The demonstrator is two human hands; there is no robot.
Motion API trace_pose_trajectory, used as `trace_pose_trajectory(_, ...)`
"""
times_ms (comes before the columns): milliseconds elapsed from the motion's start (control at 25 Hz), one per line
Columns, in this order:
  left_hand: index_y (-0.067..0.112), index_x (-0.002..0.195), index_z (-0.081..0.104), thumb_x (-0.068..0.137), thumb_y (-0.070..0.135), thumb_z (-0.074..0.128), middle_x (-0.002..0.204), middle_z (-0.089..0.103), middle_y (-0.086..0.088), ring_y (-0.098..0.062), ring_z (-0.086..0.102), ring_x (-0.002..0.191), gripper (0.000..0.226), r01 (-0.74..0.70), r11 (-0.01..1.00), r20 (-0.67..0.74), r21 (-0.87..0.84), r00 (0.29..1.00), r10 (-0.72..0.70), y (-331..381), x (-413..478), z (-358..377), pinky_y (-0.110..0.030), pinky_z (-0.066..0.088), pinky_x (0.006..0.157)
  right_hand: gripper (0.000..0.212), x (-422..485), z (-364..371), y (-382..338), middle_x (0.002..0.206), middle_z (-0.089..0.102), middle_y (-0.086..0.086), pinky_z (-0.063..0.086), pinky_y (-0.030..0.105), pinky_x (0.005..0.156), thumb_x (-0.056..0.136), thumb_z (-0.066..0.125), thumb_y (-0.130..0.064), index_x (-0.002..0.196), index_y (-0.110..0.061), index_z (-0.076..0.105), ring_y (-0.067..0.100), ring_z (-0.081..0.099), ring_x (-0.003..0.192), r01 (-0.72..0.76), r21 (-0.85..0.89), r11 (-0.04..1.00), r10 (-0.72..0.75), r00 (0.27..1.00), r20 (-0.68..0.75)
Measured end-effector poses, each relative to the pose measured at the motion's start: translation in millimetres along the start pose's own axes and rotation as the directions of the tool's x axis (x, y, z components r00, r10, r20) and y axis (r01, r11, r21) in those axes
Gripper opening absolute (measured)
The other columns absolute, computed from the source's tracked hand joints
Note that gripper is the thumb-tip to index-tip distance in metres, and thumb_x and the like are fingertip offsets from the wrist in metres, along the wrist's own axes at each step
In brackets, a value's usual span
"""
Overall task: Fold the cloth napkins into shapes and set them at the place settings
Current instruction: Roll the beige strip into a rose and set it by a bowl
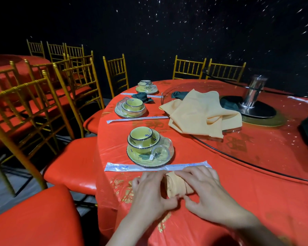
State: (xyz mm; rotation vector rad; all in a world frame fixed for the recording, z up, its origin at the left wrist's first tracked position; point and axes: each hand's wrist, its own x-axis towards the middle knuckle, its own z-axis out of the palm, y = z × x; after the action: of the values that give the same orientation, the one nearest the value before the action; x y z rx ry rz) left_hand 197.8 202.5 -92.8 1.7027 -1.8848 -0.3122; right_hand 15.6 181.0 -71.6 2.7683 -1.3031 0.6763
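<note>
In the head view, a peach cloth napkin (178, 185) lay rolled into a short, thick tube at the near edge of the surface (224, 219), its layered end facing the left hand (149, 194). That hand curled around the roll's left end, thumb tucked under it. The right hand (206, 189) lay over the top of the roll with fingers bent and thumb near its lower edge, so both hands held the napkin between them. Just beyond the roll lay a wrapped pair of chopsticks (156, 166), and behind that a wrapped yellow cup and plate set (149, 148). Loose peach napkins (201, 112) were heaped on the edge of a glass turntable (267, 142), with dark green cloths (229, 104) beside them. A rolled green napkin (142, 96) sat between the two farther settings. A red cloth with gold print covered the round surface. Gold chairs (116, 73) with red seats stood around it, against a black, sparkling wall (167, 32).
</note>
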Motion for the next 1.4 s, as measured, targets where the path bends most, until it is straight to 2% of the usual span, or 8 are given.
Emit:
trace_pose_trajectory(200, 0.041, 0.124, 0.046, 0.047, 0.071, 0.035, 0.101, 0.045, 0.029, 0.0, 0.039, 0.106, 0.084, -0.049, 0.999, 0.121, 0.014, 0.992, 0.047, 29.1, -19.0, 9.5, -0.026, 0.016, 0.077, 0.063, -42.5, -16.5, 7.0, 0.112, 0.039, -0.023, 0.024, 0.018, 0.092, 0.071, 0.054, -0.049, 0.129, -0.047, 0.031, 0.005, 0.039, 0.106, -0.052, 0.006, 0.999, 0.051, 0.996, 0.072)
trace_pose_trajectory(640, 0.041, 0.117, 0.054, 0.051, 0.069, 0.048, 0.09, 0.054, 0.025, -0.004, 0.05, 0.104, 0.072, -0.034, 0.995, 0.244, -0.09, 0.968, 0.055, 53.6, -26.8, 10.2, -0.03, 0.024, 0.083, 0.045, -67.9, -34.1, 12.9, 0.106, 0.055, -0.023, 0.019, 0.015, 0.091, 0.07, 0.054, -0.049, 0.114, -0.044, 0.046, 0.0, 0.041, 0.101, -0.116, 0.102, 0.988, 0.11, 0.992, 0.059)
trace_pose_trajectory(760, 0.046, 0.131, 0.043, 0.058, 0.072, 0.05, 0.109, 0.048, 0.027, 0.0, 0.043, 0.113, 0.078, -0.113, 0.991, 0.226, -0.077, 0.966, 0.128, 50.7, -24.5, 13.1, -0.029, 0.024, 0.089, 0.052, -64.2, -37.2, 15.2, 0.109, 0.058, -0.021, 0.02, 0.018, 0.093, 0.067, 0.044, -0.058, 0.117, -0.044, 0.051, 0.004, 0.044, 0.104, -0.169, 0.118, 0.978, 0.157, 0.982, 0.106)
trace_pose_trajectory(840, 0.048, 0.132, 0.036, 0.064, 0.069, 0.058, 0.13, 0.042, 0.023, 0.005, 0.035, 0.124, 0.075, -0.208, 0.944, 0.158, -0.256, 0.954, 0.253, 43.7, -22.7, 17.3, -0.025, 0.028, 0.101, 0.063, -57.7, -37.4, 16.8, 0.112, 0.059, -0.019, 0.021, 0.023, 0.093, 0.063, 0.036, -0.063, 0.12, -0.043, 0.052, 0.006, 0.044, 0.104, -0.211, 0.125, 0.969, 0.193, 0.97, 0.148)
trace_pose_trajectory(1000, 0.048, 0.127, 0.041, 0.073, 0.04, 0.07, 0.144, 0.032, 0.021, 0.008, 0.028, 0.133, 0.062, -0.286, 0.859, 0.177, -0.425, 0.904, 0.389, 28.6, -25.4, 23.8, -0.015, 0.023, 0.109, 0.055, -46.6, -37.3, 20.2, 0.117, 0.057, -0.021, 0.019, 0.023, 0.096, 0.069, 0.041, -0.057, 0.123, -0.045, 0.049, 0.005, 0.042, 0.105, -0.263, 0.162, 0.951, 0.224, 0.949, 0.223)
trace_pose_trajectory(1160, 0.049, 0.126, 0.043, 0.073, 0.03, 0.06, 0.138, 0.04, 0.023, 0.007, 0.036, 0.129, 0.059, -0.31, 0.865, 0.18, -0.395, 0.897, 0.403, 25.1, -14.2, 22.8, -0.016, 0.026, 0.108, 0.056, -47.0, -40.6, 25.0, 0.116, 0.052, -0.026, 0.02, 0.023, 0.097, 0.075, 0.044, -0.056, 0.13, -0.048, 0.043, 0.001, 0.038, 0.104, -0.257, 0.133, 0.957, 0.214, 0.938, 0.274)
trace_pose_trajectory(1240, 0.048, 0.122, 0.042, 0.07, 0.033, 0.06, 0.131, 0.046, 0.023, 0.01, 0.041, 0.122, 0.057, -0.271, 0.852, 0.206, -0.448, 0.896, 0.393, 26.1, -6.2, 20.5, -0.014, 0.029, 0.104, 0.065, -51.1, -41.5, 23.5, 0.119, 0.042, -0.029, 0.021, 0.02, 0.096, 0.068, 0.04, -0.056, 0.133, -0.049, 0.037, -0.002, 0.034, 0.11, -0.194, 0.084, 0.977, 0.171, 0.959, 0.224)
trace_pose_trajectory(1400, 0.042, 0.114, 0.051, 0.063, 0.035, 0.064, 0.11, 0.062, 0.017, 0.004, 0.055, 0.101, 0.053, -0.159, 0.836, 0.272, -0.525, 0.9, 0.341, 31.0, 10.2, 17.4, -0.02, 0.041, 0.093, 0.044, -52.2, -35.0, 17.3, 0.117, 0.048, -0.024, 0.034, 0.024, 0.087, 0.074, 0.053, -0.04, 0.117, -0.044, 0.042, 0.004, 0.045, 0.108, -0.092, 0.118, 0.989, 0.083, 0.994, 0.077)
